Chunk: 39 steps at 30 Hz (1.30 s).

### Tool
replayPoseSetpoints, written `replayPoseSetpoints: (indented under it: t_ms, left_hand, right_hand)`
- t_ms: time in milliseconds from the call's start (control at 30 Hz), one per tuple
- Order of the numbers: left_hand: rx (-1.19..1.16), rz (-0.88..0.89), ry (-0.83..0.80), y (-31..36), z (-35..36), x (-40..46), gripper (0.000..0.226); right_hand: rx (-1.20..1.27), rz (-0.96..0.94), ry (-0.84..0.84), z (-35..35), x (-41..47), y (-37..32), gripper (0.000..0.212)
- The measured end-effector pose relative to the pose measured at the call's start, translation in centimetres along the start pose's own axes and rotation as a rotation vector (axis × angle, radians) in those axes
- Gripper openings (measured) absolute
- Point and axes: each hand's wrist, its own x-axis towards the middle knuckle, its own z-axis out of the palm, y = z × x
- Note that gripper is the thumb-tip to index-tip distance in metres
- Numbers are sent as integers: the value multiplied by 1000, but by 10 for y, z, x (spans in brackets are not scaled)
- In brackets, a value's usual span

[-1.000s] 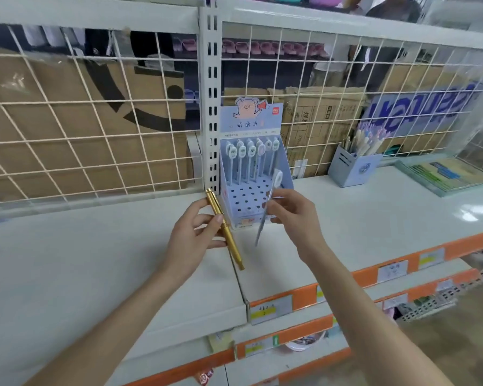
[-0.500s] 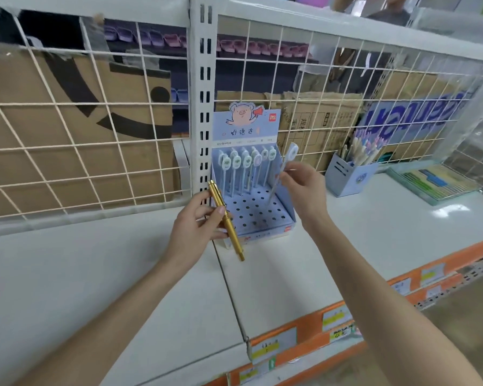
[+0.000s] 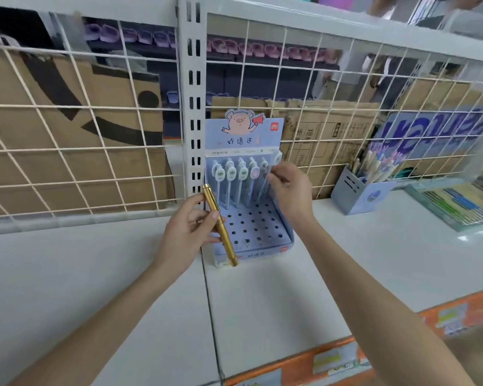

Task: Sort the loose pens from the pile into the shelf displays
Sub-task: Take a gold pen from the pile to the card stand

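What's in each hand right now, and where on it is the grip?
Left hand grips the gold pen around mid-barrel. Right hand pinches a pale blue pen just below its cap, at the display box.

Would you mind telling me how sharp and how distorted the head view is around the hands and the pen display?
Head view: wide-angle bending bows the wire grid and shelf edge; the gold pen in the left hand is crisp; the right hand and the pen it pinches at the display are motion-smeared; the top right corner is blurred; lighting is soft, with a faint glare on the shelf at far right.
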Motion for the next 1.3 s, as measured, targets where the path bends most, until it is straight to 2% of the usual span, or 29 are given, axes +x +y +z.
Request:
replayPoseSetpoints:
  t_ms: [233,433,700,800,1033,1300]
  left_hand:
    - [8,8,-5,-1,12,8,23]
    - [27,10,9,-2,15,12,34]
    - [53,10,-16,-3,17,13,32]
    - [60,11,-27,-3,18,13,31]
    - [63,2,-44,-3,19,14,30]
    - [74,2,-39,-1,17,12,30]
  right_hand:
    - [2,-18,-28,-6,9,8,13]
    - [17,-14,-62,-8,11,11,14]
    - [-66,-4,-68,0,10,11,12]
    - [-174,-23,-98,8,10,17,9]
    - [-491,-99,-51,18,4,24,10]
    - [-605,-96,-44,23,-2,25,16]
